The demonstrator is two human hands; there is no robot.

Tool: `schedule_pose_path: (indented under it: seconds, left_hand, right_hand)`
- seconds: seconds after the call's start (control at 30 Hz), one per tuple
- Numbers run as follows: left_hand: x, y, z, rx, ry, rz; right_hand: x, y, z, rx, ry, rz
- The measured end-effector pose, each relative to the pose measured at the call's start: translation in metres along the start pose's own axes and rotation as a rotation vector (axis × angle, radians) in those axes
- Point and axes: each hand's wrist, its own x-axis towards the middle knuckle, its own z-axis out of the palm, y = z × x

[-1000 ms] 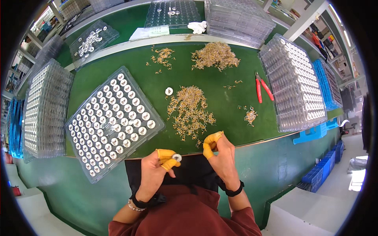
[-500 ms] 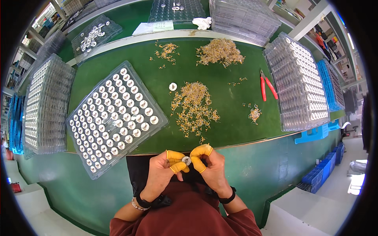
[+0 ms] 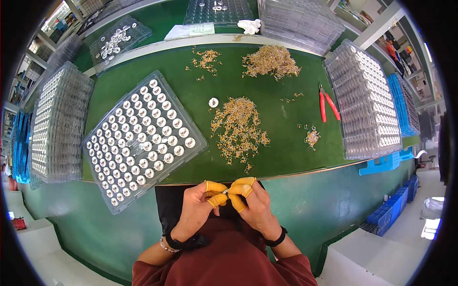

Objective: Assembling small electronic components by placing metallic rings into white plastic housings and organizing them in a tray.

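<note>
Just past the table's front edge, my left hand (image 3: 196, 206) pinches a small round silvery-white part (image 3: 225, 191) between yellow-covered fingertips. My right hand (image 3: 254, 204), also in yellow finger covers, is closed against the same part. Its fingertips hide most of the part and anything small between them. Beyond my hands lies a heap of small yellow-bodied components with bent wire leads (image 3: 241, 126). One loose round white part (image 3: 213, 102) sits beside that heap. To the left, a clear plastic tray (image 3: 202, 145) lies at a slant, holding rows of similar round parts.
Red-handled pliers (image 3: 329, 104) lie at the right, near a small component cluster (image 3: 312, 138). Two more component piles sit at the back. Tall stacks of filled trays, left (image 3: 62, 128) and right (image 3: 362, 105), flank the green tabletop (image 3: 286, 157). A blue stool (image 3: 380, 164) stands below right.
My right hand has moved left until its fingertips meet the round part, which is now mostly covered. The whole view has shifted slightly.
</note>
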Motion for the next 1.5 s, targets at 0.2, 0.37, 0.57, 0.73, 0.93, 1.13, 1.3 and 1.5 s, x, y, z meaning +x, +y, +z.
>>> schedule_pose_path:
  seconds: [0.2,0.37,0.57,0.73,0.93,1.13,1.3,1.5]
  left_hand:
    - [-0.001,-0.002,0.0,0.419,0.001,0.283]
    - [-0.008,-0.011,0.01,-0.056,0.068,0.074]
    - [-0.002,-0.018,0.001,-0.097,0.074,0.122]
    - [0.005,-0.008,0.0,-0.075,0.137,0.166]
    - [0.006,-0.008,0.005,-0.114,0.094,0.171]
    - [0.004,-0.01,0.001,-0.058,0.051,0.128]
    - [0.007,-0.008,0.005,-0.088,0.054,0.135]
    - [0.005,-0.006,0.006,0.003,0.03,0.127]
  right_hand:
    - [-0.012,0.006,0.003,0.255,-0.013,0.147]
    - [-0.02,0.005,0.016,0.469,0.213,0.268]
    - [-0.009,-0.002,0.0,0.108,0.078,0.139]
    - [0.01,0.01,-0.019,-0.359,0.101,0.153]
    - [0.024,0.022,-0.024,-0.504,0.017,0.13]
    - [0.024,0.03,-0.043,-0.211,0.164,0.276]
    - [0.018,0.034,-0.044,-0.298,0.143,0.224]
    - [0.026,0.024,-0.026,-0.548,0.044,0.086]
